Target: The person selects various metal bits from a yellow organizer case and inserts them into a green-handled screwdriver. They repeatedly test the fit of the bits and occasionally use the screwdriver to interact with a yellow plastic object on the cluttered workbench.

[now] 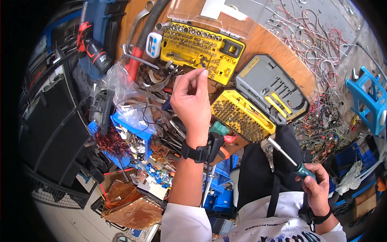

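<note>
My left hand (190, 103) is raised over the cluttered workbench, thumb and forefinger pinched together on something small that I cannot make out, just below the open yellow bit set (201, 50). A black watch sits on that wrist. My right hand (316, 187) is low at the right, shut on a green-handled screwdriver (288, 158) whose metal shaft points up and left toward a second yellow case of bits (242, 117).
A grey and yellow tool case (270, 86) lies open on the round wooden table (278, 44). Tangled wires (318, 52) cover the right side, near a blue plastic stool (369, 101). A red and black drill (92, 48), blue parts trays (133, 129) and loose metal tools crowd the left.
</note>
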`<state>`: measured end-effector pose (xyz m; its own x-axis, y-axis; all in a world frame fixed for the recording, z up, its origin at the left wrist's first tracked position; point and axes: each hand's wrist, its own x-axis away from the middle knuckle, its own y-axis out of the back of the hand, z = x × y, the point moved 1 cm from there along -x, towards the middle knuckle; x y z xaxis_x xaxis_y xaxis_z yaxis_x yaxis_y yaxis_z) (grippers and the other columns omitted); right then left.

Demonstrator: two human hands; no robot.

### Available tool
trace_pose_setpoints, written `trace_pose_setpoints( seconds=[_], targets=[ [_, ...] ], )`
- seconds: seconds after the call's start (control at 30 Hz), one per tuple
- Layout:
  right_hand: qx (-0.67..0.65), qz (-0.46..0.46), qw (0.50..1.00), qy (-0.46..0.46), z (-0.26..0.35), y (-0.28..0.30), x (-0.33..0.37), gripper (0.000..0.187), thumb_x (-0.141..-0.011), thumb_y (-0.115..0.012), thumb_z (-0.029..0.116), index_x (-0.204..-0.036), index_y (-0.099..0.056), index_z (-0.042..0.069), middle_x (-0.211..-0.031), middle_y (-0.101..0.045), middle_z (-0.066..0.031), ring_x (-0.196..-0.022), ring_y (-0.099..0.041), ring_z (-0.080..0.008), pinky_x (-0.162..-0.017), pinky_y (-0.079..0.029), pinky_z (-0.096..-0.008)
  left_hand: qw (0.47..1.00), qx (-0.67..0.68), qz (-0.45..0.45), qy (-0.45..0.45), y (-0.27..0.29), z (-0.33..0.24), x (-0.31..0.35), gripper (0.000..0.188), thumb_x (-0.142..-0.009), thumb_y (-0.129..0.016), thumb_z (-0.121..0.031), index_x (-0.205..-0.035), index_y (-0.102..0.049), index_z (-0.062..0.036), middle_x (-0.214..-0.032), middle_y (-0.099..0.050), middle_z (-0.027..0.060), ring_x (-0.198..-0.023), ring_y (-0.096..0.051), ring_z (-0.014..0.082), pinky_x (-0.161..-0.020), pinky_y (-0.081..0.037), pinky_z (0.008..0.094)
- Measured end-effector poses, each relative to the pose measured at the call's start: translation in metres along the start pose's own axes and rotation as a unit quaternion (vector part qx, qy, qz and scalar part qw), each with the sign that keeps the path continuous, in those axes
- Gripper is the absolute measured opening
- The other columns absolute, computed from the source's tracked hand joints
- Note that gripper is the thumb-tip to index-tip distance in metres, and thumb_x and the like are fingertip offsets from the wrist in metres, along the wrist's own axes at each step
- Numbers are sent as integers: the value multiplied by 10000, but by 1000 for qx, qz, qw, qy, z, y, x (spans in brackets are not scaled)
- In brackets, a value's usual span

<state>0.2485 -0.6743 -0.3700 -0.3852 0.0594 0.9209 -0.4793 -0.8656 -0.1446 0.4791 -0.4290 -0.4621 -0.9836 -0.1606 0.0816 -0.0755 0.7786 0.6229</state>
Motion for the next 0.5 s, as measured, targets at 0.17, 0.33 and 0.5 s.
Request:
trace_pose_setpoints(
  seconds=[0.17, 0.33, 0.5],
  targets=[
    [-1, 1, 1000, 2, 0, -2, -1, 399, -788, -729, 312, -1027, -585, 27, -782, -650, -61, -554, -455, -26, -485, -334, -167, 1000, 9, 0, -5, -8, -1, -1, 74, -782, -693, -30, -851, -676, -13, -643, -414, -18, -563, -376, 80, -509, -329, 245],
    [-5, 4, 1000, 4, 0, -3, -1, 394, -792, -727, 306, -1030, -583, 27, -783, -649, -62, -554, -450, -25, -484, -331, -167, 999, -38, 1, -31, -13, 1, 1, 75, -767, -701, -27, -836, -674, -16, -630, -415, 0, -545, -375, 96, -502, -329, 254],
    [-5, -3, 1000, 6, -1, -2, -2, 392, -790, -729, 299, -1031, -582, 27, -782, -650, -61, -552, -445, -23, -482, -328, -167, 998, -51, -6, -20, -17, 4, 3, 60, -772, -691, -17, -828, -669, -13, -628, -420, -3, -541, -371, 95, -500, -328, 258]
  ],
)
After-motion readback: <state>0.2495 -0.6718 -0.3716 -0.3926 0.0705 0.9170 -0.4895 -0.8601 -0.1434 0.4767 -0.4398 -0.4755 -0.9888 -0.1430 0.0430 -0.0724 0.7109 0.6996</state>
